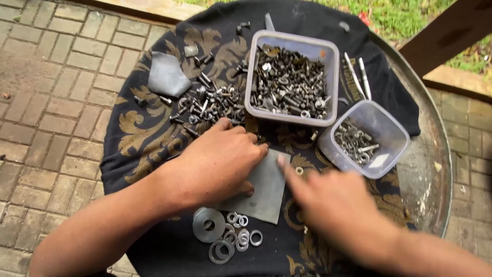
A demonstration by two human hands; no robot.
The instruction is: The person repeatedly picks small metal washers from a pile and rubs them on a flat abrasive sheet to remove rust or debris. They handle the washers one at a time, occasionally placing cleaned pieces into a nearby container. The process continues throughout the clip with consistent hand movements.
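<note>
My left hand [218, 161] rests palm down on a grey flat sheet [264, 192] lying on a dark patterned cloth [148, 133], fingers curled at the sheet's top edge. My right hand [328, 202], blurred, points its index finger at the sheet's right edge, next to a small washer [299, 170]. A loose heap of bolts and nuts [210, 102] lies just beyond my left hand. Flat washers [225, 236], one large and several small, sit below the sheet.
A large clear tub [292, 82] full of bolts and nuts stands behind the hands; a smaller tub [365, 138] with some hardware sits to its right. Two long bolts [359, 74] lie beside them. The round metal table rim [435, 154] curves right. Brick paving lies left.
</note>
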